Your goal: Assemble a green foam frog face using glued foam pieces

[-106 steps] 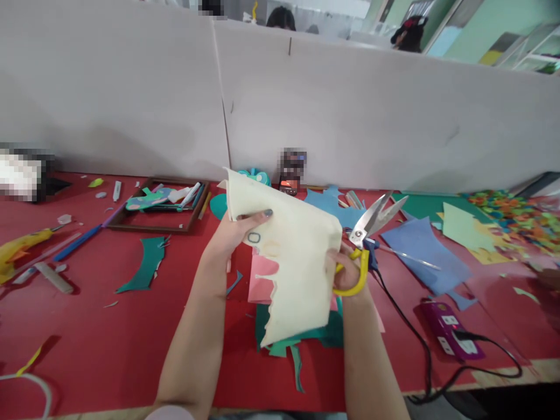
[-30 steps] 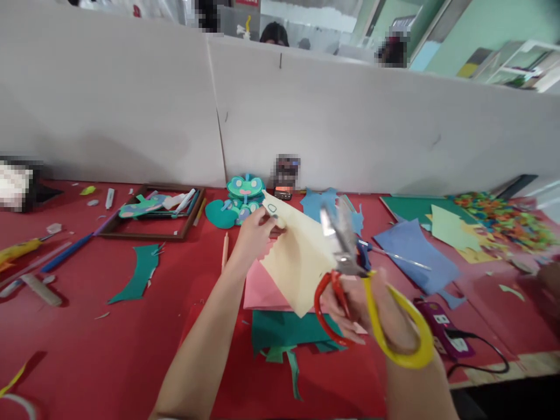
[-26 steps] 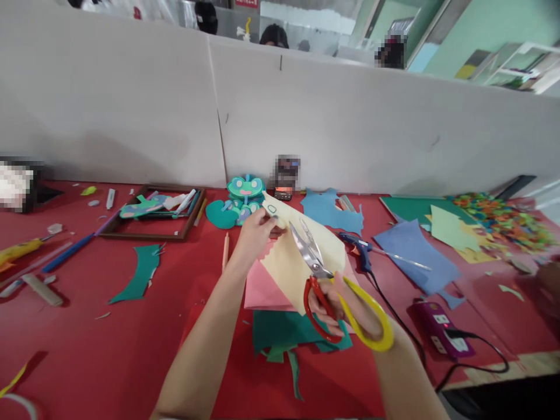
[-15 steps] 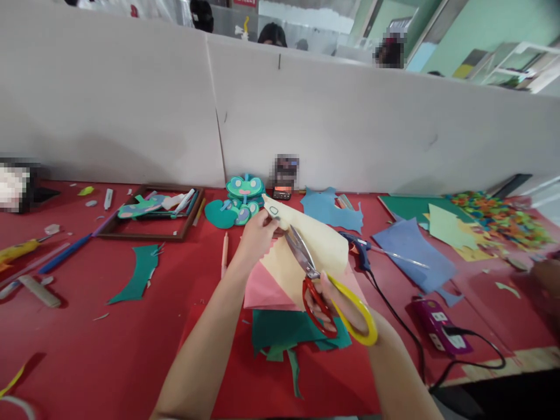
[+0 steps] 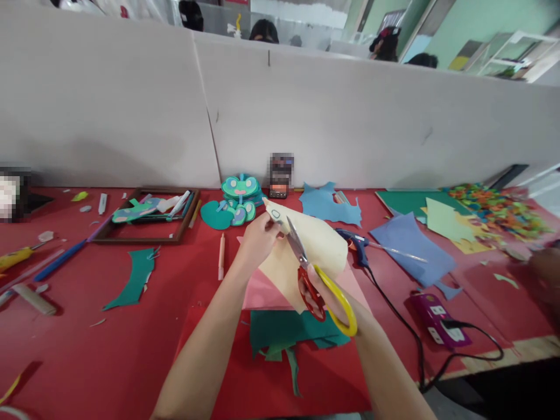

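Note:
My left hand [image 5: 259,236] pinches the edge of a cream sheet [image 5: 321,242], paper or felt, near its narrow upper-left corner. A small outlined oval is drawn by that corner. Fingers of my right hand [image 5: 318,287] pass through the handles of a pair of scissors [image 5: 301,254], one loop red and one yellow. The blades look nearly closed and lie against the cream sheet, just right of my left fingertips. Under it are pink sheets [image 5: 266,291] and dark green pieces [image 5: 284,329].
A blue glue gun [image 5: 359,249] with a cord lies to the right, near a purple power strip [image 5: 437,321]. Green frog-like cutouts [image 5: 240,186] and a phone [image 5: 281,178] stand by the white partition [image 5: 350,116]. A wooden frame [image 5: 144,239] lies left; another person's hand [image 5: 546,274] shows at far right.
The scissors have moved slightly left and up along the cream sheet, and their blades look closer together. My left hand keeps its hold. The whole view has shifted a little.

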The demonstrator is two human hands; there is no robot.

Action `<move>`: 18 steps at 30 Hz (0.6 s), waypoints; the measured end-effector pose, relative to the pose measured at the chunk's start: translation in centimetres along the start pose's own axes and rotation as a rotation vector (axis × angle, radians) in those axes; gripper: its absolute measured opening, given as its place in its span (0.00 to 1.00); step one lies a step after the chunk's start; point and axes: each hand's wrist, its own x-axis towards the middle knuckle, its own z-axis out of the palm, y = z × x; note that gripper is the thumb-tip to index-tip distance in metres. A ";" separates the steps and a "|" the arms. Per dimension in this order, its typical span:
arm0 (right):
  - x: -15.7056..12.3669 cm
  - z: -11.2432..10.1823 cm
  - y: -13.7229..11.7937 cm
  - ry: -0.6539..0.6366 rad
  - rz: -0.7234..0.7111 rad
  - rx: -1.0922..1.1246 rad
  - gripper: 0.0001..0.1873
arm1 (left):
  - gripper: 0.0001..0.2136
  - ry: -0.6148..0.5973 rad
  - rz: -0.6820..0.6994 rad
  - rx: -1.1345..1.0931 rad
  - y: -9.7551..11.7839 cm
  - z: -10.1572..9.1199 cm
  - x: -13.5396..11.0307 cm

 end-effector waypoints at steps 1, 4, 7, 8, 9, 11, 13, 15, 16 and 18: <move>0.2 0.1 0.0 -0.008 -0.003 -0.003 0.28 | 0.05 -0.002 0.012 0.016 -0.1 0.1 0.0; 0.5 0.2 0.1 0.000 -0.040 0.012 0.29 | 0.04 -0.001 0.034 0.054 -0.6 0.5 0.0; 0.6 0.2 0.4 0.016 -0.042 0.035 0.29 | 0.04 -0.007 0.050 0.061 -0.8 0.6 0.1; 0.6 0.2 0.5 0.020 -0.032 0.047 0.29 | 0.05 -0.008 0.058 0.059 -0.9 0.6 0.1; 0.6 0.2 0.5 0.020 -0.023 0.059 0.29 | 0.05 -0.011 0.065 0.058 -1.0 0.6 0.1; 0.5 0.3 0.5 0.031 -0.015 0.073 0.29 | 0.05 -0.012 0.075 0.061 -1.0 0.6 0.2; 0.4 0.4 0.3 0.052 -0.022 0.069 0.27 | 0.05 -0.006 0.077 0.066 -1.1 0.6 0.2; 0.3 0.6 0.1 0.084 -0.024 0.067 0.27 | 0.05 0.000 0.074 0.065 -1.2 0.7 0.3; 0.3 0.7 0.0 0.098 -0.025 0.068 0.28 | 0.05 0.001 0.072 0.062 -1.2 0.7 0.3; 0.3 1.0 0.0 0.125 -0.026 0.069 0.28 | 0.05 -0.004 0.068 0.052 -1.3 0.7 0.3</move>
